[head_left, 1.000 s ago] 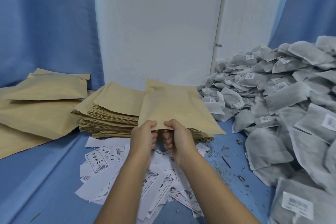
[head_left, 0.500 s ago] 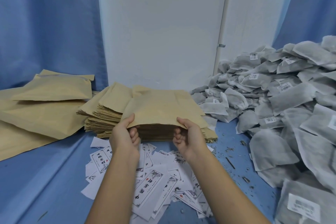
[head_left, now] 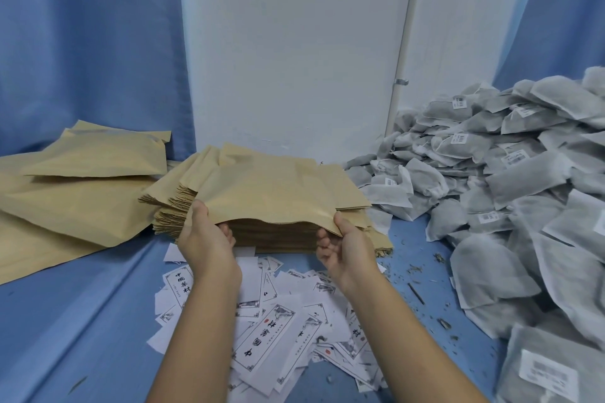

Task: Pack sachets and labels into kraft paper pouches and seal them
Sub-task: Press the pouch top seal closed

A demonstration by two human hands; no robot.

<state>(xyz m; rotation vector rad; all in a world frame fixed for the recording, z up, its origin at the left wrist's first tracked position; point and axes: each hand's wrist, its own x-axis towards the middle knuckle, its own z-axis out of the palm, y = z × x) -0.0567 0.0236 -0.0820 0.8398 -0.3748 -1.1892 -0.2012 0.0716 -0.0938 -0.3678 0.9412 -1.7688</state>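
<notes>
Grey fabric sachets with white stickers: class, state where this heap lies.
In the head view, the heap of grey fabric sachets fills the right side, directly right of the stack of brown kraft paper pouches.

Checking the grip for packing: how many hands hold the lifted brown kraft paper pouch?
2. The left hand grips the brown kraft paper pouch at its near left corner; the right hand grips its near right corner. No other hands show.

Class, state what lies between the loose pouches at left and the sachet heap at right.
Head view: the stack of flat kraft pouches, its top pouch gripped by left hand and right hand.
</notes>
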